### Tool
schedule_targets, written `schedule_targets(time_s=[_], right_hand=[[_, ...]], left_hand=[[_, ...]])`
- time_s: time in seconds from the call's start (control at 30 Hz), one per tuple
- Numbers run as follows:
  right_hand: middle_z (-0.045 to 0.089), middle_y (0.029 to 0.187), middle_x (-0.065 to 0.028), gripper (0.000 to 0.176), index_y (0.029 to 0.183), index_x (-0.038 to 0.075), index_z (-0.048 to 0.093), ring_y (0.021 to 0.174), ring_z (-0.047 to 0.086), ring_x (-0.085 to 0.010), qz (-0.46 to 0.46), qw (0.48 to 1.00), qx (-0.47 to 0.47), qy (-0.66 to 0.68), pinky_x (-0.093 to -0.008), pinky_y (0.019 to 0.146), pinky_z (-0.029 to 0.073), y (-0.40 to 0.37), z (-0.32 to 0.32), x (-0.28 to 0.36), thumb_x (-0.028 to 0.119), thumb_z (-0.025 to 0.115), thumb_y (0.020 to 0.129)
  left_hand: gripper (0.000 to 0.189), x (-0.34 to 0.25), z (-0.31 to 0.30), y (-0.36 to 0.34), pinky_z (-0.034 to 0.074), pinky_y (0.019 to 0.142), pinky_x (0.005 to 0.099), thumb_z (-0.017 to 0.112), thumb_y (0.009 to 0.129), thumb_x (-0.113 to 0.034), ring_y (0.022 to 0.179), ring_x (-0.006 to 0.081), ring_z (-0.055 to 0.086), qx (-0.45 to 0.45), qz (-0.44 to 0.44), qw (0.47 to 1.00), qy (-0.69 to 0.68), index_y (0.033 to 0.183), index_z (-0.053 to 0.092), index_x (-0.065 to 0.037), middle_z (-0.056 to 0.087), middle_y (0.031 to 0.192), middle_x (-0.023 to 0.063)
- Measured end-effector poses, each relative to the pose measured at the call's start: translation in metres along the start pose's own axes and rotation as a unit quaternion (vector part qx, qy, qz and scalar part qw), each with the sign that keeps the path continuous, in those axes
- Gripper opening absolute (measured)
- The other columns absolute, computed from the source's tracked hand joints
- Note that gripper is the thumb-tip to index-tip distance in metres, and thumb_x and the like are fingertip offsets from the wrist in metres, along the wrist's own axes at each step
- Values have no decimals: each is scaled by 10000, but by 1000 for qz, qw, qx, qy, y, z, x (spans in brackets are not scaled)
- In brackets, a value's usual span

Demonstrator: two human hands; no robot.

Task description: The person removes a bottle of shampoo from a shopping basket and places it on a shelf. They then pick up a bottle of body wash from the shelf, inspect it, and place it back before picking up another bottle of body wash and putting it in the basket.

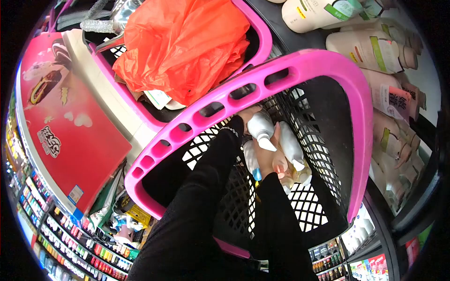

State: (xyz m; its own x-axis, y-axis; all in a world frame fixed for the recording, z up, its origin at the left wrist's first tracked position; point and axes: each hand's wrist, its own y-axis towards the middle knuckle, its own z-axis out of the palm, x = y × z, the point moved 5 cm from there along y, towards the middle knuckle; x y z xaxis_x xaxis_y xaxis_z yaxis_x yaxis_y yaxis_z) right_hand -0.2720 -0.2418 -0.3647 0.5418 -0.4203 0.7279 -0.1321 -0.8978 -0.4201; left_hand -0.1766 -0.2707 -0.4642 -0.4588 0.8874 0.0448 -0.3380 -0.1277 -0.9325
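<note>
Reaching inside the pink-rimmed basket (323,61) near its far rim, the left hand (246,114) grips a white bottle (260,127), the right hand (268,160) clasps other bottles (290,145). Stocked shop shelves (65,240) stand all around.

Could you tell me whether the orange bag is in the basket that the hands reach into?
No, the orange bag fills a second pink basket beside that one.

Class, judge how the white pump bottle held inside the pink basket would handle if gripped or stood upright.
The white pump bottle looks smooth and glossy, so it may slip in the left hand. Tall and narrow, it would probably tip easily on the mesh floor of the pink basket, then roll.
</note>
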Motion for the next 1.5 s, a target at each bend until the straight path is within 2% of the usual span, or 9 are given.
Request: schedule_targets(time_s=[0.3,0.5,0.57,0.7,0.83,1.23,1.3,1.37,1.5], right_hand=[[384,1195,-169,574,1258,73,293,1090,420,-289,-45,997,-29,55,-357,930,334,-8,-1,-1,-4,541,746],[408,1168,-210,518,1200,45,337,1037,452,-360,-45,998,-31,29,-377,882,368,-36,-19,22,42,561,733],[412,1180,-214,516,1199,41,341,1057,448,-364,-84,994,-49,51,-379,898,361,-51,-31,36,59,562,733],[432,1200,-208,529,1182,2,383,1095,432,-362,-206,978,-46,-3,-398,924,347,-81,-73,84,179,605,736],[366,1289,-169,661,1175,-2,397,1186,353,-341,-340,940,18,-23,-416,967,293,-107,-113,125,434,601,723],[495,1159,-135,650,1126,30,460,1085,456,-309,-388,918,73,-34,-394,931,333,-181,-220,227,275,727,586],[536,1087,-135,662,1096,44,483,1024,505,-303,-346,938,27,3,-377,893,379,-196,-236,227,238,777,536],[539,1075,-128,637,1074,43,497,1012,521,-279,-289,954,25,74,-355,869,409,-209,-241,213,249,784,543],[545,1053,-107,614,1057,50,510,989,546,-238,-314,939,46,134,-308,848,431,-257,-285,244,242,786,543]], left_hand=[[221,3,-3,-15,503,546,406,509,816,-225,575,237,593,-27,11,999,-17,884,544,-18,599,692,97],[207,1,-8,-49,496,524,348,559,747,-121,579,212,595,-82,194,977,31,919,581,-8,612,762,115],[654,-2,8,-91,514,673,393,601,672,15,814,284,601,-73,257,963,-21,1266,326,22,574,1004,181],[791,7,12,-123,486,735,373,611,662,19,903,278,560,-12,269,962,44,1340,204,-7,535,1087,181],[794,15,50,-225,483,749,372,604,688,-16,917,285,561,-1,251,964,84,1347,160,0,520,1096,206],[384,62,91,-359,476,698,330,480,858,-312,756,186,564,107,84,974,180,1165,439,-87,573,896,92],[441,62,103,-390,471,675,304,532,814,-360,686,123,544,186,174,912,321,1141,473,-69,577,828,67],[587,62,85,-371,464,755,320,616,753,-260,827,151,560,232,484,671,510,1245,381,-41,567,929,93],[826,102,131,-451,351,940,353,766,582,-216,1098,251,457,250,471,575,620,1254,330,-17,483,1132,160]])
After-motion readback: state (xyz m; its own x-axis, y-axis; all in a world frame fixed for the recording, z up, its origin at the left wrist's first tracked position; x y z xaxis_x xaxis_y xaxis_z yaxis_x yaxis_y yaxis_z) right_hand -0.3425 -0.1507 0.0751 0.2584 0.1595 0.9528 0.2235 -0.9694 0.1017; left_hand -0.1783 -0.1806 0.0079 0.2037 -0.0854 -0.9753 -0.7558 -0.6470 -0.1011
